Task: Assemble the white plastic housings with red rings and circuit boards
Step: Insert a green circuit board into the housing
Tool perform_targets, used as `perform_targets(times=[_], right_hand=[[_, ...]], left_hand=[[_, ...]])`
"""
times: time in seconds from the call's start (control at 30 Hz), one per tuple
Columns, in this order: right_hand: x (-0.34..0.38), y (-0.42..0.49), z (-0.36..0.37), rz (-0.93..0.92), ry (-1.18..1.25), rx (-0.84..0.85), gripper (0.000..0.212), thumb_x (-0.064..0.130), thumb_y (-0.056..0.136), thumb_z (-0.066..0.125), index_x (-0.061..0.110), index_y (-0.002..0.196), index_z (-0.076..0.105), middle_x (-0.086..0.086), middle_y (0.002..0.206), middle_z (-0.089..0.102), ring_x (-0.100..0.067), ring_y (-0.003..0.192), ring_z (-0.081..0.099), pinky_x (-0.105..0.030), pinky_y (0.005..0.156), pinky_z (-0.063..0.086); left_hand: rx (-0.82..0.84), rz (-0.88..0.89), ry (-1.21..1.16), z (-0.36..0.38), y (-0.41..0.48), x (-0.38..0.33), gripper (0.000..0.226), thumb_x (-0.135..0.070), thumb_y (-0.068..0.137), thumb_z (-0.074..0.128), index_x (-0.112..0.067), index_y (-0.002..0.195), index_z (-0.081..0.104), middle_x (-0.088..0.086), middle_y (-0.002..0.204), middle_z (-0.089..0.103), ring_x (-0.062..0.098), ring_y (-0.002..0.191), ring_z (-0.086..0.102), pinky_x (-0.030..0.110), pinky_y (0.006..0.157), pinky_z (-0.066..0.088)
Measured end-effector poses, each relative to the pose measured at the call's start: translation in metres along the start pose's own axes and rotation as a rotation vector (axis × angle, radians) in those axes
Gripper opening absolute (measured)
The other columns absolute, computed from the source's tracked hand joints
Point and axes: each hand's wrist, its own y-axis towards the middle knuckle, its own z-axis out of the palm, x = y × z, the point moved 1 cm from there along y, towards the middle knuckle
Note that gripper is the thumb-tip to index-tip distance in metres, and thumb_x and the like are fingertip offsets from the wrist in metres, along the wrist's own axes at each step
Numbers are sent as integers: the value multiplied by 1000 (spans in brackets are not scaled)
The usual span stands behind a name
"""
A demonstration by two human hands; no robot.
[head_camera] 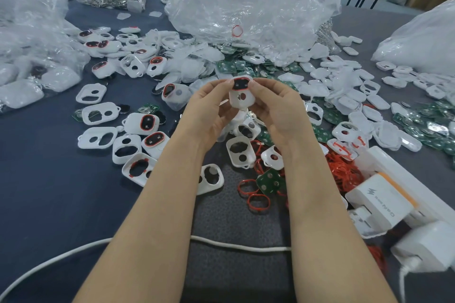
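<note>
White housing [247, 102] bears a red ring [233, 83] round its dark upper opening. Left hand [209, 108] and right hand [278, 108] keep a grip clamped on its sides.

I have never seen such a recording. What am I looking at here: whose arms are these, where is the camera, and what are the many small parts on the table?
There is no machine: a person works with bare hands. The single picture comes from a camera worn on the person's head, looking forward and down. The left hand and the right hand pinch one white housing between them; a red ring sits round its upper opening. On the dark table lie more housings, loose red rings, green circuit boards, clear plastic bags and a white cable.
</note>
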Motion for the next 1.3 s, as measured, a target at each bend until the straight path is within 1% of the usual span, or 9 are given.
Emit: perform_targets(times=[0.17,0.33,0.43,0.57,0.73,0.83,0.97,1.13,1.3], right_hand=[[0,-1,0,73,86,3,6,4,89,62,6,87,67,-4,76,70,-12,67,66,-22,65,56],[-1,-1,1,168,268,65,18,9,94,56,9,83,70,-3,75,71,-12,69,66,-22,67,56],[-1,0,2,211,339,80,17,9,95,55,6,85,69,-5,76,70,-12,69,66,-20,64,56],[-2,2,1,246,376,33,18,7,96,52,3,86,66,-6,73,71,-11,65,66,-18,62,56],[-2,2,-1,259,524,-9,27,-2,93,51,1,75,71,-9,71,71,-13,66,67,-18,66,57],[-3,2,0,164,430,10,22,-9,90,53,2,82,70,-5,74,72,-10,69,68,-15,67,56],[-6,2,4,13,197,-62,13,-6,86,61,4,85,69,-3,76,72,-11,75,70,-19,75,57],[-7,1,1,-92,-59,-153,9,5,87,65,5,95,70,-7,86,74,-17,83,72,-23,75,57],[-6,-1,2,-139,-211,-175,13,7,88,63,12,98,71,-6,92,73,-17,87,71,-26,74,58]], left_hand=[[-18,-10,31,1,0,2,4,-10,94,59,-10,93,63,1,74,69,10,62,65,19,53,52],[-24,7,14,3,0,3,5,-10,95,58,-11,92,62,1,76,68,8,64,63,17,55,52],[-83,186,165,3,2,5,6,-9,95,58,-12,92,61,3,79,66,8,64,64,23,61,56],[-107,431,537,4,2,6,17,-7,97,53,-15,97,67,2,90,69,21,84,67,35,82,58],[5,510,879,6,1,11,44,1,91,48,-17,129,59,-4,116,64,2,95,61,8,83,47],[0,592,934,8,-1,13,36,-4,94,52,-15,128,59,-2,118,61,-1,91,59,5,81,44],[-73,644,943,7,-1,10,21,-12,97,53,-14,114,66,1,112,65,9,96,61,11,82,47],[-30,601,930,10,-5,11,26,-19,94,58,-9,118,65,1,110,68,8,96,64,7,77,48],[12,566,877,12,-8,11,33,-31,90,66,-11,116,65,-4,105,69,3,95,66,16,82,52]])
